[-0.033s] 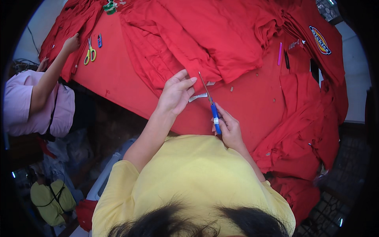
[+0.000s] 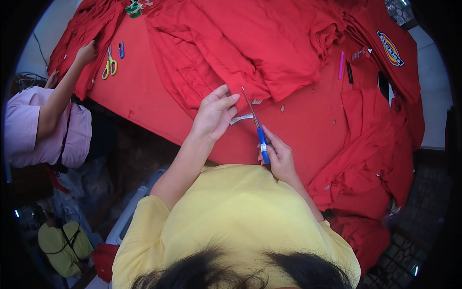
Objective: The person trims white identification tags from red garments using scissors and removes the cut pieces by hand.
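My right hand (image 2: 282, 161) is closed around the blue handle of a tool with a long, thin, pointed metal blade (image 2: 251, 108). Its exact kind is hard to make out from this angle. The point tilts away from me, just right of my left thumb. My left hand (image 2: 214, 111) is raised over the table's near edge, palm turned to the right, with loosely bent fingers apart and nothing visible in them. Beyond both hands lies a heap of red garments (image 2: 240, 48). White labels (image 2: 241, 119) show at its near edge, beside my left fingers.
Yellow-handled scissors (image 2: 110, 67) and blue thread snips (image 2: 121, 50) lie at left on the red tabletop (image 2: 139, 103). A pink pen (image 2: 341, 65) and a black pen (image 2: 349, 72) lie at right. More red garments (image 2: 358, 149) hang there. Another person's hand (image 2: 86, 53) touches red cloth at far left.
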A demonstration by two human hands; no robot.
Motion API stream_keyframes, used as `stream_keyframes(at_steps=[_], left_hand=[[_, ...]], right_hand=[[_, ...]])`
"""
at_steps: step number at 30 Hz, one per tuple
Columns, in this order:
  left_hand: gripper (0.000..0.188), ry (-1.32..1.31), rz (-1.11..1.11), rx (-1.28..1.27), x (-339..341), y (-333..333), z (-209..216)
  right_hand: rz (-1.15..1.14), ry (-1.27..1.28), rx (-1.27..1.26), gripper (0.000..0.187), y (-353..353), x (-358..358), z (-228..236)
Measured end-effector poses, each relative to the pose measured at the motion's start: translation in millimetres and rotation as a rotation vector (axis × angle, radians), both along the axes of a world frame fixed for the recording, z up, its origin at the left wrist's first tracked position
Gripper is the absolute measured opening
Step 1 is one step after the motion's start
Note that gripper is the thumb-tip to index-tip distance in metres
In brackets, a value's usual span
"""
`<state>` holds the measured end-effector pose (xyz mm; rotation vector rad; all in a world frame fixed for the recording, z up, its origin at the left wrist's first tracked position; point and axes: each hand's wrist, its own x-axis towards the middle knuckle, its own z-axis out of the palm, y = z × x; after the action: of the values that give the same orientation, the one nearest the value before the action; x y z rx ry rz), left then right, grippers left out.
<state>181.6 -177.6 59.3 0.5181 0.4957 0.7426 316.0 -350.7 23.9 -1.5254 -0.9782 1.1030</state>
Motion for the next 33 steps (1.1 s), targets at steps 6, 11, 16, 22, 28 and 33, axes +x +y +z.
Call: stream_keyframes(at_steps=[6, 11, 16, 22, 28, 33], left_hand=[[0.034, 0.047, 0.004, 0.062, -2, -1, -3], [0.032, 0.096, 0.015, 0.057, 1, -10, 7], [0.036, 0.089, 0.011, 0.062, 1, -8, 5], [0.045, 0.161, 0.009, 0.121, -1, -6, -3], [0.054, 0.222, -0.011, 0.159, 0, -8, 2], [0.051, 0.225, -0.006, 0.178, -2, -5, 6]], right_hand=[[0.042, -0.422, 0.226, 0.055, 8, 1, 15], [0.046, -0.34, 0.166, 0.054, 14, 5, 12], [0.01, -0.097, 0.085, 0.052, 16, 6, 11], [0.015, -0.104, 0.088, 0.05, 17, 9, 0], [0.034, -0.071, 0.21, 0.05, 32, 11, 5], [0.042, 0.096, 0.045, 0.049, 35, 15, 10]])
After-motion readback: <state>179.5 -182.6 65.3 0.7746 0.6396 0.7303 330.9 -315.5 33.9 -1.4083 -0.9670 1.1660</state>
